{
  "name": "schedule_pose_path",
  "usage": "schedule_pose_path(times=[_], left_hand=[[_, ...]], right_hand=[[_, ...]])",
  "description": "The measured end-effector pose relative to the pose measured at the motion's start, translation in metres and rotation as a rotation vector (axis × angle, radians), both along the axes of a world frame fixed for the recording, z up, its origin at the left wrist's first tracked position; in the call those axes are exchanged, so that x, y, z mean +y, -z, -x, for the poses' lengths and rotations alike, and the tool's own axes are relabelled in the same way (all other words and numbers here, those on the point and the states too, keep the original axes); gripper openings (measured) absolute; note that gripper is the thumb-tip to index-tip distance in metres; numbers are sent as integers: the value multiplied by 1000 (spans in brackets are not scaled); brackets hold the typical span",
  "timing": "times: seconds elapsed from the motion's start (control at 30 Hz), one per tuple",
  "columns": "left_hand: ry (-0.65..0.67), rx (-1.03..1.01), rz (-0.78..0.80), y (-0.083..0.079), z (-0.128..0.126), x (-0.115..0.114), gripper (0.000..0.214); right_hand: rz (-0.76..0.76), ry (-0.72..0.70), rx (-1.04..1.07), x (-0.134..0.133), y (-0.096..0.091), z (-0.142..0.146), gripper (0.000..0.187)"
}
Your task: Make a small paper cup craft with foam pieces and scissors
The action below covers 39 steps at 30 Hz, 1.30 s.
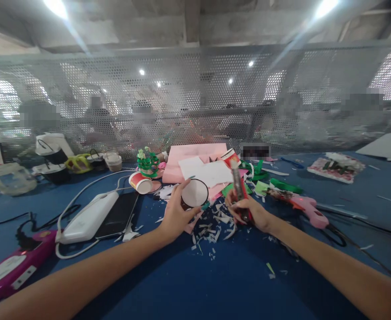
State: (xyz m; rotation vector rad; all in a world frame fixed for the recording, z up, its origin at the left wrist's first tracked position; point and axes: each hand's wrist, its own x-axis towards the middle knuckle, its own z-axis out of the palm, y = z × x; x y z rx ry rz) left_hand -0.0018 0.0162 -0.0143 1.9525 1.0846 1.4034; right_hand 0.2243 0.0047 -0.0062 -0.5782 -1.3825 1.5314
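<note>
My left hand [177, 212] grips a small round cup [194, 194] with a dark rim, its white round face turned toward me. My right hand [249, 212] is closed around a red-handled tool [238, 187] that points upward, likely a craft knife or scissors; I cannot tell which. The two hands sit close together above a heap of white paper scraps [215, 224] on the blue table [195, 284].
Pink and white paper sheets [198, 166], green strips and a red paper cup [140, 182] lie behind the hands. A pink glue gun [307, 208] lies right. A white power bank [90, 218], phone [118, 214] and cables lie left. A mesh screen [195, 98] backs the table, people behind it.
</note>
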Motion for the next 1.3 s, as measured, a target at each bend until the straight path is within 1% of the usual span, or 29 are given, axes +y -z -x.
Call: schedule_pose_path(times=[0.03,0.1,0.17,0.27,0.4,0.43,0.5,0.57,0.63,0.7,0.77,0.87,1.0,1.07,1.13,1.17,1.23,1.3], left_hand=[[6,-15,9,0,0,0,70],[11,-21,14,-1,0,0,69],[7,-5,3,0,0,0,69],[9,0,-13,3,2,3,70],[37,-31,-19,6,3,5,72],[45,-37,-15,6,3,5,72],[53,-39,-8,6,3,4,74],[60,-46,-9,5,2,4,75],[69,-56,-13,4,2,4,76],[67,-58,-16,4,1,5,77],[41,-47,-24,5,2,7,79],[-4,-28,-31,7,3,9,81],[-40,-9,-22,8,4,10,82],[-45,-10,-21,7,5,10,81],[-58,-14,-10,6,5,10,79],[-66,-21,0,6,5,10,78],[-82,-45,22,6,6,12,77],[-93,-72,31,8,6,14,77]], right_hand=[[-15,-2,-47,-1,5,3,15],[-20,16,-79,-1,12,8,15],[17,74,-72,0,15,10,16],[67,180,-93,1,15,10,24],[55,312,-180,1,12,13,28],[58,352,-174,1,11,13,28],[69,436,-84,2,8,13,30],[106,504,50,4,5,11,37],[151,516,142,6,2,7,42],[177,474,182,7,-1,3,40],[178,455,179,9,-2,-1,33],[189,524,109,11,-1,-4,21],[187,647,71,15,3,-3,18],[158,726,60,18,5,-2,22],[94,787,15,23,8,-2,32],[39,812,-30,26,9,-3,38],[-128,857,-173,34,9,-1,47],[-294,889,-338,44,2,4,49]])
